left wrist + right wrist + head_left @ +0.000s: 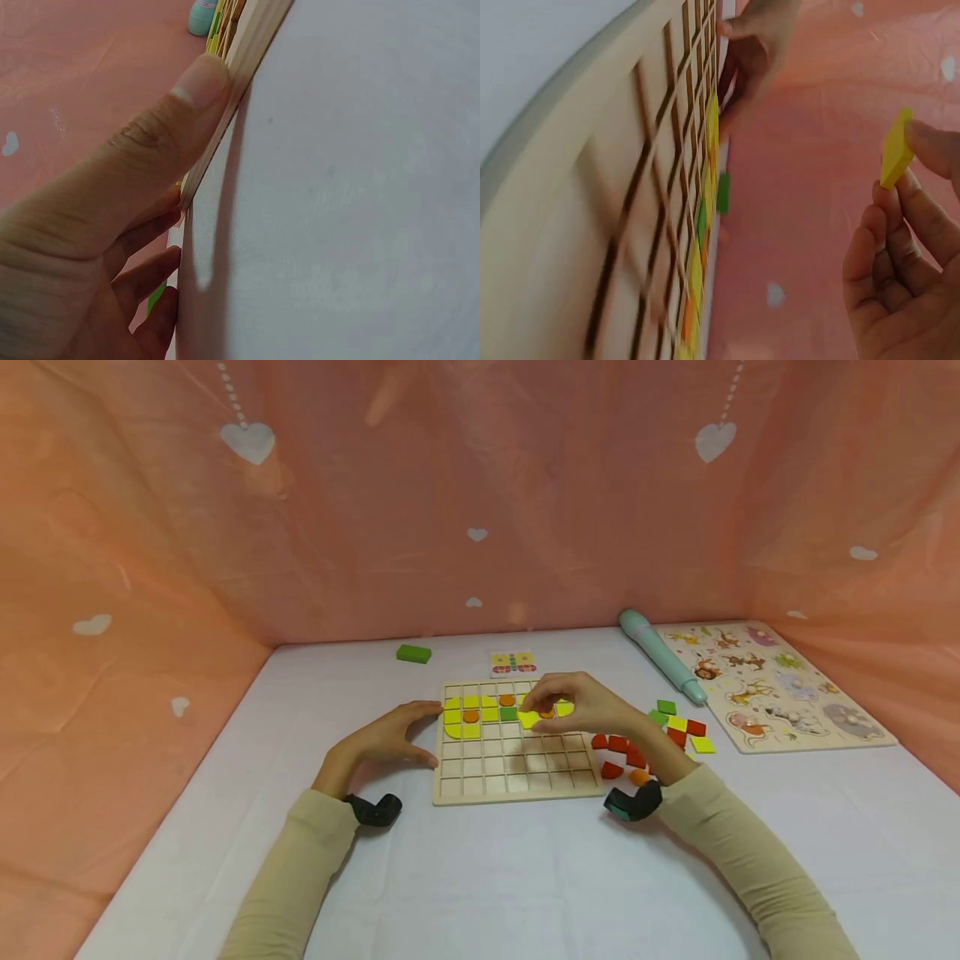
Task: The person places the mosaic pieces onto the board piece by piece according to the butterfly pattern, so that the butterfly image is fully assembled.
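Note:
A square-grid wooden board [517, 783] lies on the white cloth, its far rows holding yellow tiles [470, 731], orange discs [507, 700] and a green square [508, 714]. My right hand [583, 702] pinches a yellow tile [896, 150] between thumb and fingertips, raised above the board as the right wrist view shows. At the board's left edge, my left hand [386, 735] touches the rim with thumb and fingers spread apart. The left wrist view shows that thumb [202, 82] against the wooden side. A small pattern card [513, 663] with a butterfly-like design lies behind the board.
Loose red, green, yellow and orange pieces [677, 737] lie right of the board, partly behind my right forearm. Farther right are a mint-green stick [660, 653] and an animal puzzle board [795, 689]. A green block [413, 653] sits at the back left. Pink curtains enclose the table.

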Demonstrator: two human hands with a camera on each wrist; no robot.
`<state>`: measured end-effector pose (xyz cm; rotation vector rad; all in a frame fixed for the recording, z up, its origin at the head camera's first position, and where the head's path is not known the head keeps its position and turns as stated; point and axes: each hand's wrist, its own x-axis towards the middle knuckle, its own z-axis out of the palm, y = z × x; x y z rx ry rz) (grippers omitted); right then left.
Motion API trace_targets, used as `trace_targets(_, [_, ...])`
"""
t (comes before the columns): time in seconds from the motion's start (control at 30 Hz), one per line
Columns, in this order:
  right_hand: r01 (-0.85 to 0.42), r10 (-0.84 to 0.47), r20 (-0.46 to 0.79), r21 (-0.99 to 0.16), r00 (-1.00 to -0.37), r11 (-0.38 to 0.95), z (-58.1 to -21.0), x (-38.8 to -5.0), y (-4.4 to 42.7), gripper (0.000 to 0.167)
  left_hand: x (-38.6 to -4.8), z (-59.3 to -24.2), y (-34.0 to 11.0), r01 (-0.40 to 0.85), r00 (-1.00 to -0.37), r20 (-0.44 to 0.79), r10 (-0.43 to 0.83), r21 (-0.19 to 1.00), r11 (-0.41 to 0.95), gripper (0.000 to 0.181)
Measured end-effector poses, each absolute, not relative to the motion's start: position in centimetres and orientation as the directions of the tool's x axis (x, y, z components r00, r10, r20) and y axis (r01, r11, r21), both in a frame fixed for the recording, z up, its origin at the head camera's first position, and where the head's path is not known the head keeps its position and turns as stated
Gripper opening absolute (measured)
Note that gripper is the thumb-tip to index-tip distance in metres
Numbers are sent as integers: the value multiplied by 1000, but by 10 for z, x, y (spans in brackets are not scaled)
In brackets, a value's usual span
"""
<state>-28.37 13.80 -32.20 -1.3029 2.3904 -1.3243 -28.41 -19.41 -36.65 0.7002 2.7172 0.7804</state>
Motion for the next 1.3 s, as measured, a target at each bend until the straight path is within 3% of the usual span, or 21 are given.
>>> trace_targets(0.1, [-642, -725, 320, -736, -610, 215, -329, -290, 115, 23, -285, -368, -192, 392, -853, -85, 515, 548, 739, 92])
trace_targets(0.23, [-646, -668, 372, -732, -645, 216, -342, -295, 94, 23, -287, -369, -190, 416, -841, -75, 536, 545, 728, 90])
trace_targets(0.47, [-637, -580, 367, -677, -727, 369, -365, -305, 81, 24, -287, -368, -191, 420, -844, -65, 532, 535, 733, 91])
trace_targets(0.67, [-643, -601, 327, -627, -729, 439, -376, -308, 83, 26, -286, -368, -192, 410, -850, -67, 523, 539, 736, 91])
trace_targets(1.03, [-683, -655, 319, -593, -685, 426, -379, -311, 81, 24, -286, -365, -192, 392, -858, -77, 507, 540, 745, 93])
trace_targets(1.3, [-682, -651, 318, -589, -689, 434, -381, -311, 79, 21, -285, -367, -194, 387, -858, -82, 507, 545, 744, 93])
